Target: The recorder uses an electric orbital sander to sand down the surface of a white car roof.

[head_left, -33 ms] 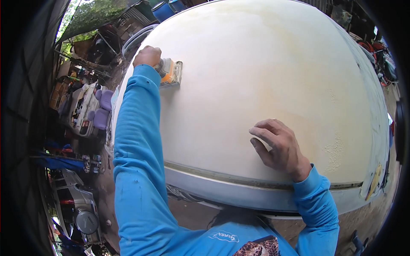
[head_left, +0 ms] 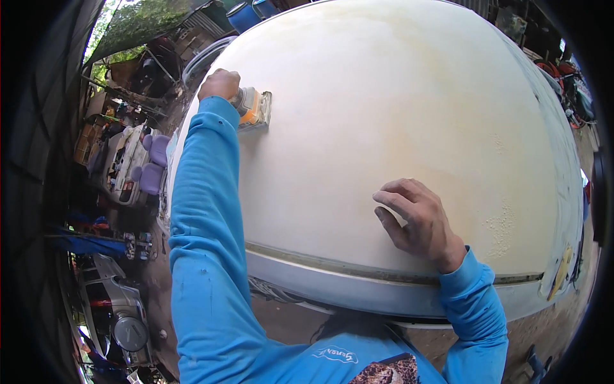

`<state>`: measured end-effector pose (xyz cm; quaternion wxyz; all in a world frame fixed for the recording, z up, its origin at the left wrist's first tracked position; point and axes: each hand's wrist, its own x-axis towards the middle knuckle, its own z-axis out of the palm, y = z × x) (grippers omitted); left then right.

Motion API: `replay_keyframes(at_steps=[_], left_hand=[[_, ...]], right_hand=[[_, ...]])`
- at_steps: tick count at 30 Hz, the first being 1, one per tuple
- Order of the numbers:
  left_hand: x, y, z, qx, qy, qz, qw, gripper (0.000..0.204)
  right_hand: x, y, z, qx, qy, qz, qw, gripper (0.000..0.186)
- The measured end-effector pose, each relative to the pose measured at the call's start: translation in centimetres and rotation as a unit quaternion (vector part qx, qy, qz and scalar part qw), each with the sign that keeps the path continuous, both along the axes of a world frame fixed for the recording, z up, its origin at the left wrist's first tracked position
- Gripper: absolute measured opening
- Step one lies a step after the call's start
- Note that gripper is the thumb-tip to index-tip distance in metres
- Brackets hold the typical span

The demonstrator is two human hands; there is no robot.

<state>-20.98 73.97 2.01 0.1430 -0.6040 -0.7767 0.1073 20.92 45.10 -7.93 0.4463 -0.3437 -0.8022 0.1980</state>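
Observation:
A wide white, faintly yellowed panel, apparently a vehicle roof (head_left: 358,89), fills most of the view, with small blistered patches toward its right. My left hand (head_left: 219,84), its arm stretched forward in a blue sleeve, grips a grey and orange sander (head_left: 253,109) lying on the panel near its left edge. My right hand (head_left: 414,221) is open over the lower right of the panel, fingers bent and apart, holding nothing; whether it touches the surface I cannot tell.
Blue barrels (head_left: 242,18) stand beyond the far left edge. To the left are stored parts, purple seats (head_left: 152,176) and a silver vehicle (head_left: 118,307). A metal rail (head_left: 339,287) runs along the panel's near edge, with a yellow object (head_left: 561,272) at its right end. Red clutter (head_left: 551,70) lies far right.
My left hand and the sander have shifted very slightly to the left. My right hand has not visibly moved.

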Motion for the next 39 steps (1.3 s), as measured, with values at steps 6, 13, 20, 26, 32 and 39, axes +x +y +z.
replay_keyframes(at_steps=[6,13,20,26,32,39], left_hand=[[-0.1,-1.7,0.8,0.057,-0.065,0.084,0.993,0.051],[-0.2,-5.2,1.0,-0.071,0.075,0.01,0.995,0.052],[0.6,-9.5,-0.6,0.034,-0.02,-0.075,0.996,0.048],[10.0,-9.3,0.6,0.067,-0.088,-0.077,0.991,0.046],[8.7,-3.7,0.5,0.06,-0.08,-0.071,0.993,0.051],[6.6,-3.4,1.2,0.074,-0.093,-0.055,0.991,0.05]], right_hand=[[0.1,0.0,0.1,0.004,-0.003,-0.004,1.0,0.02],[0.1,-0.1,-0.4,0.009,0.008,-0.011,1.0,0.02],[-0.6,-0.3,0.2,-0.002,0.005,0.008,1.0,0.02],[-0.1,-0.3,-0.1,-0.006,-0.003,-0.001,1.0,0.021],[-0.2,-0.1,-0.1,-0.01,-0.001,-0.009,1.0,0.023],[0.2,0.1,0.0,-0.004,-0.007,-0.01,1.0,0.023]])
